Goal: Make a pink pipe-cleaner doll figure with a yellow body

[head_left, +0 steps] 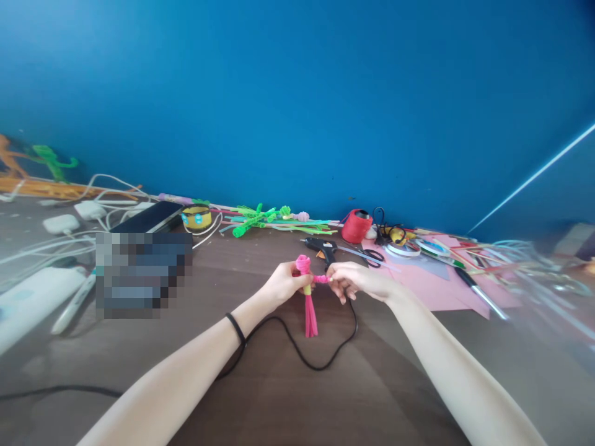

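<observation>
A pink pipe-cleaner figure (311,316) is upright above the brown table, with a coiled round top, a yellow band at its middle and several straight strands hanging below. My left hand (281,282) is closed around its upper part from the left. A coiled pink arm (320,279) sticks out from its right side. My right hand (349,280) pinches the pale tip of that arm between thumb and fingers. Just behind my right hand lies a black glue gun (322,247), its nozzle pointing left.
Green pipe cleaners (260,220), a red thread spool (356,227) and scissors (373,257) lie toward the blue wall. Pink paper (434,291) and a marker (481,293) are at right. A black cord (320,368) loops in front; white cables and a dark box (147,218) sit left.
</observation>
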A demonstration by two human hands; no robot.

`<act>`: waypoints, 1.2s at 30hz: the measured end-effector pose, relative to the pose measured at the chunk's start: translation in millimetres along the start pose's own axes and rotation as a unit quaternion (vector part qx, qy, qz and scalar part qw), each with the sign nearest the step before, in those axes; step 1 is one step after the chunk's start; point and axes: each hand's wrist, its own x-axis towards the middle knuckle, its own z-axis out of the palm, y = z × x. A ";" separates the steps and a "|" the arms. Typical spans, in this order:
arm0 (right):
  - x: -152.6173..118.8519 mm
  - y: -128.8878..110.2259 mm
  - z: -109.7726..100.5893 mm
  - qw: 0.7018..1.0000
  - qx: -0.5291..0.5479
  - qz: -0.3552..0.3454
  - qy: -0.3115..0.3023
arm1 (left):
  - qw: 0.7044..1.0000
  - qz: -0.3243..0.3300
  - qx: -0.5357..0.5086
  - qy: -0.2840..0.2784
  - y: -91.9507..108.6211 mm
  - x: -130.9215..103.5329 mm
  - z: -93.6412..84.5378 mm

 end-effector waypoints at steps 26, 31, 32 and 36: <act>5.8 3.8 11.3 0.964 -0.106 -0.176 0.168 | 0.998 -0.006 -0.052 0.034 1.6 -1.5 -0.9; 5.5 2.6 13.4 0.970 -0.056 -0.176 0.156 | 0.998 0.003 -0.049 0.050 -1.4 0.0 -0.3; 5.5 2.1 13.2 0.976 -0.032 -0.162 0.145 | 0.998 0.004 -0.045 0.052 -1.7 0.1 0.0; 3.3 -1.4 11.8 0.986 0.043 -0.120 0.106 | 0.997 0.008 -0.043 0.062 -1.7 0.3 1.3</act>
